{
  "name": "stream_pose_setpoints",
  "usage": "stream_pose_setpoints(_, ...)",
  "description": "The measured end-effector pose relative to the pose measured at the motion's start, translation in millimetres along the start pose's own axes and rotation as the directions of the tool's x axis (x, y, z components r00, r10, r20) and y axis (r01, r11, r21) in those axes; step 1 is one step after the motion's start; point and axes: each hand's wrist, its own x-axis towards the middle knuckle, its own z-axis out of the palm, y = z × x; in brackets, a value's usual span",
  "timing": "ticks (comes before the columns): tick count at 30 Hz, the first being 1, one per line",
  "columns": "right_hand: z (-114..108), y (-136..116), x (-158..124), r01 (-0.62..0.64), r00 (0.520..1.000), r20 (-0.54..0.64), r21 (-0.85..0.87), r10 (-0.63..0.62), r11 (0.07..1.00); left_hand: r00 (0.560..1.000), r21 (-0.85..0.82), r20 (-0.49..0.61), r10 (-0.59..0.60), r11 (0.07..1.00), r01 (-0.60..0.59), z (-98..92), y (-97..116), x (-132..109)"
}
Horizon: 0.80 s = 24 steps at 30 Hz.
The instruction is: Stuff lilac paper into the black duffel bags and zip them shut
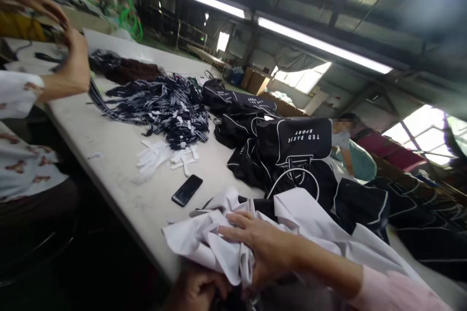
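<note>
My right hand (264,243), in a pink sleeve, lies over a crumpled white sheet (199,240) at the table's near edge. Its upper fingers are stretched out and apart, pressing on the folds. Just below the sheet, my left hand (204,287) is low in the picture and partly blurred. Its fingers are curled around something dark that I cannot make out. The white sheet runs right under my forearm, and black material shows beneath it. A black phone (187,190) rests on the table (120,150) beyond the sheet.
Black sports bags (302,138) with white piping are piled ahead. Dark printed straps (164,104) lie heaped at the far left, with white strips (155,158) in front. A co-worker's hand (75,60) is raised at left. Another person (346,141) stands behind the bags.
</note>
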Motion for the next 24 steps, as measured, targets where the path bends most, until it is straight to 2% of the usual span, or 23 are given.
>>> stream_pose_setpoints(1,12,-12,-12,-0.003,0.998,-0.058,-0.035,0.001,0.999,0.985,-0.092,-0.104,-0.14,0.987,0.131,-18.1,4,4)
stream_pose_setpoints(2,20,-22,-23,-0.005,0.995,-0.102,-0.038,0.001,0.999,0.944,-0.154,-0.238,-0.23,0.968,0.198,-35.5,5,13)
stream_pose_setpoints(3,26,-30,-32,-0.007,0.991,-0.135,-0.023,0.004,1.0,0.885,-0.189,-0.377,-0.272,0.958,0.214,-50.0,3,27)
stream_pose_setpoints(4,30,-35,-39,-0.016,0.988,-0.156,-0.005,0.015,1.0,0.813,-0.132,-0.516,-0.269,0.963,0.234,-59.8,-3,46)
stream_pose_setpoints(5,33,-38,-44,-0.03,0.985,-0.169,0.008,0.031,1.0,0.796,-0.03,-0.55,-0.253,0.959,0.283,-63.8,-11,67)
stream_pose_setpoints(6,36,-39,-47,-0.041,0.984,-0.172,0.016,0.043,0.999,0.855,0.018,-0.437,-0.278,0.948,0.317,-62.0,-20,89)
stream_pose_setpoints(7,38,-38,-49,-0.051,0.984,-0.173,0.018,0.054,0.999,0.914,0.046,-0.246,-0.324,0.938,0.345,-55.2,-30,110)
stream_pose_setpoints(8,38,-38,-51,-0.058,0.983,-0.176,0.016,0.06,0.998,0.934,0.08,-0.024,-0.356,0.931,0.356,-45.0,-40,130)
stream_pose_setpoints(9,39,-37,-52,-0.064,0.981,-0.181,0.013,0.065,0.998,0.914,0.095,0.176,-0.366,0.93,0.354,-33.5,-50,146)
stream_pose_setpoints(10,38,-36,-53,-0.067,0.98,-0.189,0.007,0.067,0.998,0.872,0.103,0.325,-0.366,0.93,0.352,-22.4,-58,160)
stream_pose_setpoints(12,36,-33,-57,-0.07,0.976,-0.208,-0.004,0.067,0.998,0.792,0.099,0.49,-0.366,0.925,0.367,-6.4,-72,175)
stream_pose_setpoints(15,35,-29,-62,-0.05,0.974,-0.223,-0.004,0.048,0.999,0.7,0.085,0.593,-0.399,0.895,0.438,0.0,-87,179)
stream_pose_setpoints(16,35,-27,-63,-0.04,0.973,-0.229,-0.001,0.039,0.999,0.684,0.084,0.604,-0.408,0.887,0.455,-0.3,-91,177)
stream_pose_setpoints(20,35,-17,-62,-0.01,0.961,-0.275,0.005,0.011,1.0,0.71,0.1,0.581,-0.396,0.901,0.421,1.4,-95,164)
stream_pose_setpoints(22,33,-12,-60,0.012,0.959,-0.284,0.002,-0.011,1.0,0.731,0.175,0.591,-0.34,0.939,0.295,6.5,-93,159)
stream_pose_setpoints(24,31,-10,-57,0.035,0.958,-0.285,-0.005,-0.035,0.999,0.754,0.385,0.601,-0.266,0.923,0.019,13.4,-90,156)
